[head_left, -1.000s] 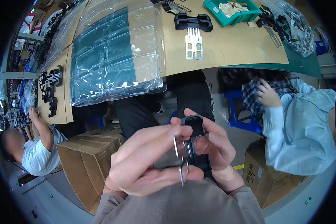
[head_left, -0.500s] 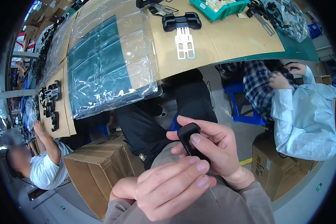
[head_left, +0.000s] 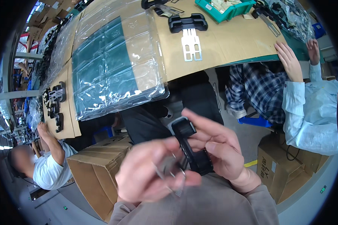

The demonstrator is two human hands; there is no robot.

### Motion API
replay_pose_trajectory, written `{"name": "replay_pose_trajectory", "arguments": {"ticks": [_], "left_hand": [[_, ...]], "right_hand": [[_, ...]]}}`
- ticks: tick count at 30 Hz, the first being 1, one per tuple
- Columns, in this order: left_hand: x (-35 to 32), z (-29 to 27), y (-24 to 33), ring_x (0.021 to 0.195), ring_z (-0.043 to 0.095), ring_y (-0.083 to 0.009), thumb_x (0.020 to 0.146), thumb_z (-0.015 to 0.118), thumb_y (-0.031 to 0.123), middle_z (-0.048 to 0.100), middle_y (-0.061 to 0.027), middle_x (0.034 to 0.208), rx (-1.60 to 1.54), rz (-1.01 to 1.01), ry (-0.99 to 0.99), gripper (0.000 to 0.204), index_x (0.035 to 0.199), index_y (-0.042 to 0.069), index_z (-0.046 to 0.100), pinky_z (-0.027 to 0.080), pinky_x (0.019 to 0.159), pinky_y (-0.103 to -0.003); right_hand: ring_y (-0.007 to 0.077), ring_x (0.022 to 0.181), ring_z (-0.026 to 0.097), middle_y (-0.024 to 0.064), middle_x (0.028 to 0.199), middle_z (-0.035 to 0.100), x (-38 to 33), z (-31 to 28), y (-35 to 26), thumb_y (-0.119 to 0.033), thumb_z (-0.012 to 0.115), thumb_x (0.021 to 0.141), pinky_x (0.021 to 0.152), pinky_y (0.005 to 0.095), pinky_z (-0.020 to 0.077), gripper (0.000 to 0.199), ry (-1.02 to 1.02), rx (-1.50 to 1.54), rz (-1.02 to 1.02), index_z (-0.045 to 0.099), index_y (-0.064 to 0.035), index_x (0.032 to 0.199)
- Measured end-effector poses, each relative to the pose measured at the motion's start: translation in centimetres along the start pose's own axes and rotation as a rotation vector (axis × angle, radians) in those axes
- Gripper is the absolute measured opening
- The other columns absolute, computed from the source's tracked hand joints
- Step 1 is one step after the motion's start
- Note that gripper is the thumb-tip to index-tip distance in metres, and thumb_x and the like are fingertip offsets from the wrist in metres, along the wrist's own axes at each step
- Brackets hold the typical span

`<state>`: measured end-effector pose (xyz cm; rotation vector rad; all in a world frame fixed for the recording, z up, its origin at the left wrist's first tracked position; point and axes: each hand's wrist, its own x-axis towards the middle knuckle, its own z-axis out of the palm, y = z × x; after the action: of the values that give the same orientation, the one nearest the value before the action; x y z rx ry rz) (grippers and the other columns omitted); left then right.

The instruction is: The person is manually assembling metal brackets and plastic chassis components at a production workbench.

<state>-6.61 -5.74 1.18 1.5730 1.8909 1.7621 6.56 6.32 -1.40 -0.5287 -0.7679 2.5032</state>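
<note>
Above my lap, my right hand [head_left: 225, 150] grips a black plastic bracket [head_left: 199, 161], its raised squared end up between thumb and fingers. My left hand [head_left: 148, 168], blurred by motion, is closed on a thin slotted metal plate [head_left: 172, 172] just beside the bracket's left side. Whether the plate touches the bracket is too smeared to tell. On the cardboard-covered table [head_left: 229, 45] ahead lies a similar black bracket [head_left: 187, 23] with a silver slotted plate [head_left: 192, 48] pointing toward me.
A clear plastic tray [head_left: 139, 80] covers the table's left part. Farther back are a green bin [head_left: 216, 14] of small pale pieces and bagged black parts [head_left: 289, 18]. Cardboard boxes [head_left: 97, 161] flank me. A co-worker's hands [head_left: 291, 62] are at the table's right edge; another person [head_left: 50, 165] sits left.
The bracket has turned so its long side shows, and the slotted plate has come into sight in my left hand, which moved left. The right co-worker's hands rose from the lap toward the table.
</note>
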Motion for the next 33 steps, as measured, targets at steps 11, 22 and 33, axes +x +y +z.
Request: {"name": "replay_pose_trajectory", "arguments": {"ticks": [11, 22, 33], "left_hand": [[2.9, -1.9, -1.5, 0.092, 0.077, -0.0239, 0.061, 0.098, 0.005, 0.076, -0.0218, 0.111, -0.622, -0.623, 0.223, 0.078, 0.130, -0.008, 0.065, 0.063, 0.085, -0.031], [2.7, -2.3, -1.7, 0.088, 0.077, -0.0221, 0.064, 0.089, -0.014, 0.076, -0.0224, 0.111, -0.693, -0.636, 0.238, 0.074, 0.133, -0.009, 0.063, 0.063, 0.082, -0.028], [3.9, -1.4, -0.3, 0.075, 0.073, -0.0233, 0.062, 0.100, 0.039, 0.075, -0.0238, 0.100, -0.528, -0.732, 0.336, 0.089, 0.130, -0.008, 0.065, 0.062, 0.066, -0.028]], "right_hand": [[0.0191, 0.105, 0.067, 0.0233, 0.145, 0.058, 1.6, -1.0, 1.1, 0.006, 0.063, 0.095, 0.081, 0.0234, 0.0534, 0.033, -0.197, -0.763, -0.448, 0.066, 0.0046, 0.128], [0.0204, 0.097, 0.066, 0.0240, 0.139, 0.060, 1.3, 0.1, 1.2, 0.006, 0.067, 0.092, 0.079, 0.0256, 0.0525, 0.024, -0.129, -0.675, -0.330, 0.069, 0.0035, 0.116], [0.0232, 0.095, 0.065, 0.0246, 0.139, 0.059, 2.3, -0.6, 0.5, 0.006, 0.065, 0.091, 0.081, 0.0291, 0.0531, 0.019, -0.320, -0.879, -0.388, 0.068, 0.0023, 0.110]]}}
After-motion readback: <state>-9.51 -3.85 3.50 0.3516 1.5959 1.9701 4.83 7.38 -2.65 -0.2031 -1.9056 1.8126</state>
